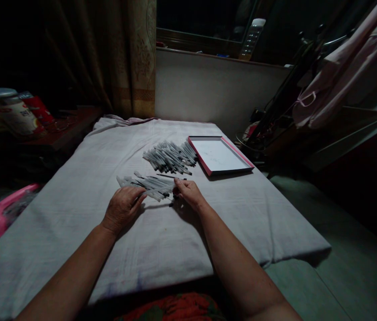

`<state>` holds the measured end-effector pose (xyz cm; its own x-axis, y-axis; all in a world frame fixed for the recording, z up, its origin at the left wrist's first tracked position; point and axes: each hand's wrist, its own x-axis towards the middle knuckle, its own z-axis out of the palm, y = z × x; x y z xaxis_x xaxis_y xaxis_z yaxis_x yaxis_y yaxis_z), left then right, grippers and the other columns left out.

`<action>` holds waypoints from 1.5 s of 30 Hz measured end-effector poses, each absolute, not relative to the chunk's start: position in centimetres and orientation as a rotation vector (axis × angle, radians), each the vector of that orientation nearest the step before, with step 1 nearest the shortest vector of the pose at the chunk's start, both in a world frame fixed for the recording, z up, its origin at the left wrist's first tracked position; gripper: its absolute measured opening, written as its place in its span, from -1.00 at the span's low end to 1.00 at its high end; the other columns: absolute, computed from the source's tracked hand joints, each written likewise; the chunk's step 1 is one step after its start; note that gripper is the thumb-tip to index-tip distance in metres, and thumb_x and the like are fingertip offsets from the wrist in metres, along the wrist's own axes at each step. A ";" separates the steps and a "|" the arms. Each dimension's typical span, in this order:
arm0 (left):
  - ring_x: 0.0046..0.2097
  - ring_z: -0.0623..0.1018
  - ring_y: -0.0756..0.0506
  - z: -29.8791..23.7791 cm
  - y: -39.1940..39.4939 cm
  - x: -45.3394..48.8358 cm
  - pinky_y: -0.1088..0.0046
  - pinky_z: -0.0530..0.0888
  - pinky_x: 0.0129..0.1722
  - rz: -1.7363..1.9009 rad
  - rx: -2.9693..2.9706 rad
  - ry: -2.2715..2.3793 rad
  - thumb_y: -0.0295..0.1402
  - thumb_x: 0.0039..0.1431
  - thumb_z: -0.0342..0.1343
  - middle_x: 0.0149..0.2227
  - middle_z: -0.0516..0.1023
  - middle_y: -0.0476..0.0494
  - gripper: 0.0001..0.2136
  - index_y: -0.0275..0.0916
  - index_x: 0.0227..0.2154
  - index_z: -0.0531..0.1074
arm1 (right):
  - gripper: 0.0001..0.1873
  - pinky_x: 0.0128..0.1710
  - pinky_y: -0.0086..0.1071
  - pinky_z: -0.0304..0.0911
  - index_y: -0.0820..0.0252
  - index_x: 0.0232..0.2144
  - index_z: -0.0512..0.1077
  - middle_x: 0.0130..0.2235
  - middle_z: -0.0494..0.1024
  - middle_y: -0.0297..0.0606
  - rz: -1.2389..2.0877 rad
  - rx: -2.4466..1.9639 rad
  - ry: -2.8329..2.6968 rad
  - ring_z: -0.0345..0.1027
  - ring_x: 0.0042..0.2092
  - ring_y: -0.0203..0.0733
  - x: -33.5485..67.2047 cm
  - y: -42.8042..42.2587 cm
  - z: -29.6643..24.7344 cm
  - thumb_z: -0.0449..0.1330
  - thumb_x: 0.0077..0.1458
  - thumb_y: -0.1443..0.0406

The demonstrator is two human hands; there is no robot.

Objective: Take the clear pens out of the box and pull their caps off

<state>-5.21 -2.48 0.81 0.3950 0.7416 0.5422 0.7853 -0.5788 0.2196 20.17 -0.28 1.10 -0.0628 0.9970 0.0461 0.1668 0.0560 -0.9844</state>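
Palm down, left hand rests loosely curled against the near pen pile; right hand pinches one pen, forearms outstretched.

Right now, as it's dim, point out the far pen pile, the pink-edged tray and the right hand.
far pen pile (171, 157): head view, heap's middle.
pink-edged tray (220, 155): head view, bare white floor.
right hand (190, 192): head view, its back.

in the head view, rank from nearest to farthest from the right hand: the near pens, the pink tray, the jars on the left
1. near pens, touching the right hand, just to its left
2. pink tray, ahead and slightly right
3. jars, far left, off the cloth
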 end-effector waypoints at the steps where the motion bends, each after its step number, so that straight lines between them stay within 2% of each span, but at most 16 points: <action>1: -0.16 0.60 -0.19 0.9 -2.5 -5.1 0.24 0.48 -0.10 -0.932 -2.574 -1.407 -0.05 0.39 -0.12 -0.24 0.65 -0.19 -0.61 -0.17 -0.15 0.54 | -0.26 -0.56 -0.44 0.09 0.18 -0.71 0.42 -0.66 0.43 -0.31 1.152 -1.273 -1.388 0.25 -0.58 -0.29 20.1 -0.3 1.2 0.12 -0.07 -0.35; 7: -0.25 0.57 -0.18 1.3 -2.5 -4.9 0.26 0.44 -0.17 -0.898 -2.585 -1.280 -0.07 0.41 -0.15 -0.33 0.62 -0.20 -0.59 -0.21 -0.24 0.53 | -0.33 -0.57 -0.45 0.04 0.17 -0.74 0.35 -0.71 0.32 -0.40 1.206 -1.242 -1.485 0.11 -0.62 -0.36 20.1 -0.5 1.8 0.19 -0.10 -0.28; 12: -0.35 0.50 -0.16 1.7 -2.3 -4.7 0.26 0.40 -0.23 -0.858 -2.676 -1.279 -0.06 0.41 -0.20 -0.44 0.54 -0.16 -0.54 -0.18 -0.44 0.46 | -0.41 -0.51 -0.44 0.10 0.19 -0.66 0.43 -0.65 0.38 -0.38 1.179 -1.196 -1.493 0.18 -0.56 -0.33 20.6 -0.3 2.3 0.20 -0.07 -0.20; 18: -0.47 0.41 -0.09 1.7 -2.5 -4.5 0.33 0.40 -0.34 -1.105 -2.741 -1.516 0.02 0.32 -0.15 -0.59 0.38 -0.06 -0.52 -0.14 -0.60 0.31 | -0.43 -0.45 -0.44 0.12 0.18 -0.65 0.42 -0.61 0.39 -0.38 1.070 -1.166 -1.585 0.22 -0.51 -0.31 20.7 -0.4 2.7 0.18 0.00 -0.18; 21: -0.57 0.32 -0.04 1.9 -2.4 -5.8 0.39 0.37 -0.49 -1.220 -2.657 -1.641 -0.01 0.37 -0.25 -0.66 0.28 -0.02 -0.49 -0.13 -0.64 0.20 | -0.44 -0.45 -0.43 0.14 0.14 -0.64 0.38 -0.60 0.35 -0.41 1.003 -1.134 -1.476 0.20 -0.50 -0.30 22.0 0.0 3.0 0.20 -0.01 -0.20; 23: -0.62 0.25 -0.03 2.1 -2.1 -6.9 0.42 0.32 -0.58 -1.315 -2.549 -1.752 -0.10 0.42 -0.42 -0.70 0.19 0.00 -0.47 -0.12 -0.64 0.15 | -0.44 -0.47 -0.43 0.14 0.11 -0.62 0.35 -0.60 0.31 -0.42 0.914 -1.169 -1.325 0.16 -0.52 -0.30 23.2 0.5 3.1 0.18 0.01 -0.21; 24: -0.63 0.25 -0.03 2.1 -1.9 -7.4 0.43 0.31 -0.60 -1.346 -2.497 -1.796 -0.12 0.42 -0.44 -0.71 0.18 0.01 -0.48 -0.12 -0.64 0.14 | -0.45 -0.47 -0.42 0.14 0.10 -0.60 0.35 -0.59 0.31 -0.42 0.867 -1.208 -1.280 0.15 -0.52 -0.30 23.6 0.8 3.0 0.17 0.03 -0.21; 27: -0.55 0.39 -0.03 1.7 -1.2 -7.7 0.47 0.38 -0.53 -1.364 -2.385 -1.870 -0.06 0.38 -0.23 -0.61 0.36 0.01 -0.57 -0.15 -0.53 0.29 | -0.56 -0.38 -0.40 0.22 0.10 -0.54 0.41 -0.51 0.41 -0.38 0.784 -1.267 -1.277 0.26 -0.43 -0.24 23.6 1.3 2.2 0.20 0.05 -0.11; 29: -0.41 0.52 -0.07 1.2 -0.8 -7.3 0.44 0.46 -0.39 -1.338 -2.344 -1.878 -0.03 0.31 -0.10 -0.45 0.53 -0.04 -0.65 -0.16 -0.37 0.41 | -0.68 -0.25 -0.36 0.28 0.10 -0.50 0.47 -0.44 0.50 -0.35 0.751 -1.284 -1.332 0.35 -0.33 -0.19 22.5 1.4 1.5 0.25 0.05 0.00; 31: -0.25 0.58 -0.14 0.7 -0.5 -7.0 0.37 0.50 -0.22 -1.303 -2.322 -1.866 -0.02 0.28 -0.05 -0.30 0.61 -0.12 -0.67 -0.16 -0.26 0.45 | -0.79 -0.13 -0.33 0.29 0.09 -0.47 0.52 -0.35 0.56 -0.31 0.652 -1.340 -1.463 0.39 -0.24 -0.15 21.4 1.3 0.9 0.26 0.08 0.11; 35: -0.12 0.59 -0.21 0.2 -0.5 -7.0 0.25 0.49 -0.05 -1.233 -2.330 -1.816 -0.06 0.29 -0.05 -0.21 0.63 -0.19 -0.68 -0.15 -0.21 0.48 | -0.87 -0.03 -0.27 0.27 0.10 -0.39 0.58 -0.24 0.61 -0.20 0.374 -1.507 -1.714 0.43 -0.12 -0.09 20.4 1.1 0.2 0.26 0.15 0.23; 45: -0.11 0.59 -0.20 -0.7 -0.6 -7.2 0.25 0.49 -0.04 -1.174 -2.356 -1.715 -0.11 0.33 -0.08 -0.17 0.65 -0.17 -0.69 -0.14 -0.15 0.49 | -0.83 -0.01 -0.26 0.28 0.07 -0.28 0.62 -0.18 0.64 -0.18 0.245 -1.593 -1.719 0.44 -0.09 -0.06 21.5 1.7 -0.3 0.21 0.20 0.26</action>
